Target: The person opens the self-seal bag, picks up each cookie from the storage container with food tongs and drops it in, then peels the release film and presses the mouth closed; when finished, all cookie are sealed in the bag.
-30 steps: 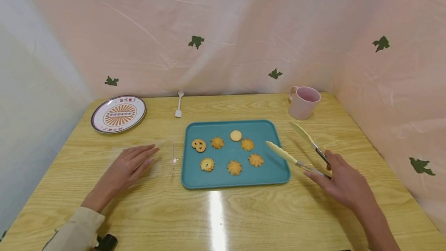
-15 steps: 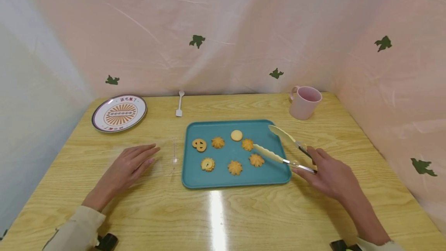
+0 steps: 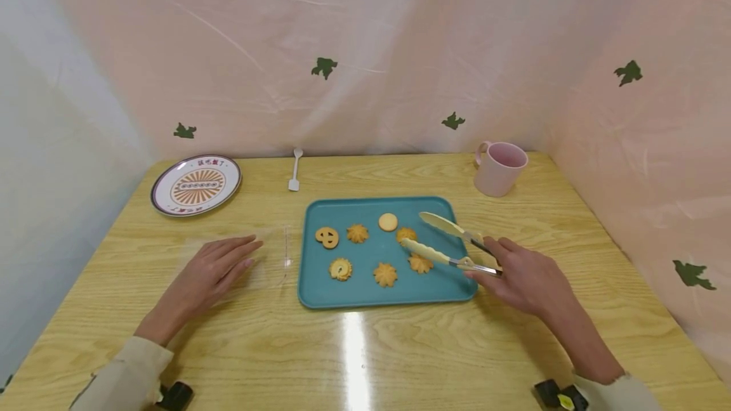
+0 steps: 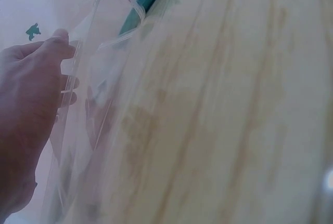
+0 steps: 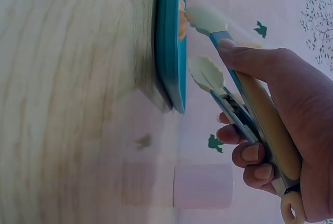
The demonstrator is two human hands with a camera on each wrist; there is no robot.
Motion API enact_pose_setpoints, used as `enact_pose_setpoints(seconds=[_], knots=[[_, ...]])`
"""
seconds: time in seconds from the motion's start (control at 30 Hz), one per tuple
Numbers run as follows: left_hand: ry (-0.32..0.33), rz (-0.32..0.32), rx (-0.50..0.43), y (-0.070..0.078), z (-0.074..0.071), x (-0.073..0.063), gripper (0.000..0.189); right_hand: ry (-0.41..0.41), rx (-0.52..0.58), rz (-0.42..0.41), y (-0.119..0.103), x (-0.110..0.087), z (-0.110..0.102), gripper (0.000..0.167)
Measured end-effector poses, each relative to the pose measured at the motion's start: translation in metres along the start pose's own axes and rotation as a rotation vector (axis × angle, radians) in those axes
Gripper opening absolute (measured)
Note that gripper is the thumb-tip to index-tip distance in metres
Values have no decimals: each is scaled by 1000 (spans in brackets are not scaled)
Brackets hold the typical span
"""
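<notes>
My right hand [image 3: 522,278] grips a pair of tongs [image 3: 428,250] with pale scalloped tips and metal arms. The tips are spread apart over the right part of a teal tray [image 3: 365,300], one on either side of a star-shaped cookie [image 3: 407,233]. A second star cookie [image 3: 421,264] lies partly under the nearer tip. Also on the tray are a pretzel-shaped cookie [image 3: 327,238], a round cookie [image 3: 388,222] and a swirl cookie [image 3: 340,269]. My left hand [image 3: 208,271], fingers nearly straight, rests at a clear plastic thing [image 4: 96,104] left of the tray.
A white patterned plate [image 3: 197,186] sits at the back left of the wooden table [image 3: 257,347]. Behind the tray lies a small white spatula-like tool [image 3: 294,170]. A pink mug [image 3: 499,169] stands at the back right. Pale cloth hangs round the table.
My right hand has moved the tongs leftward, from the tray's right edge to over the star cookie, and their tips have come closer together. My left hand has stayed in place.
</notes>
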State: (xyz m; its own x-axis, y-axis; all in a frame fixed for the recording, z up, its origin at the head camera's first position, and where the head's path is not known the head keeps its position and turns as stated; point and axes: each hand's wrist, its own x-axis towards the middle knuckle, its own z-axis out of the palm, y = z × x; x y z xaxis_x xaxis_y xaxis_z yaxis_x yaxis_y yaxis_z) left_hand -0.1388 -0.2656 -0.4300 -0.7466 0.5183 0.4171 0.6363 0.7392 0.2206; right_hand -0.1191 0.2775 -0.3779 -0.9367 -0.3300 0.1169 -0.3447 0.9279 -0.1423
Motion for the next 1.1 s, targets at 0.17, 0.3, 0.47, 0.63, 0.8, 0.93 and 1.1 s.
enact_pose_setpoints(seconds=[0.17,0.3,0.47,0.63,0.8,0.93,1.1], knots=[[3,2,3,0,0,0,45,10,-27,-41,-2,4,-1,60],[0,1,3,0,0,1,44,12,-44,-63,-3,8,-2,60],[-14,-10,-7,0,1,1,42,4,-53,-95,-6,13,-5,61],[-16,-12,-8,0,2,1,41,2,-65,-117,-8,16,-9,56],[-7,0,-8,0,2,1,42,-7,-76,-127,-10,18,-12,51],[-9,-3,-9,0,2,1,42,-28,-71,-119,-11,20,-16,50],[-18,-15,-8,0,2,1,42,-47,-74,-113,-13,21,-20,49]])
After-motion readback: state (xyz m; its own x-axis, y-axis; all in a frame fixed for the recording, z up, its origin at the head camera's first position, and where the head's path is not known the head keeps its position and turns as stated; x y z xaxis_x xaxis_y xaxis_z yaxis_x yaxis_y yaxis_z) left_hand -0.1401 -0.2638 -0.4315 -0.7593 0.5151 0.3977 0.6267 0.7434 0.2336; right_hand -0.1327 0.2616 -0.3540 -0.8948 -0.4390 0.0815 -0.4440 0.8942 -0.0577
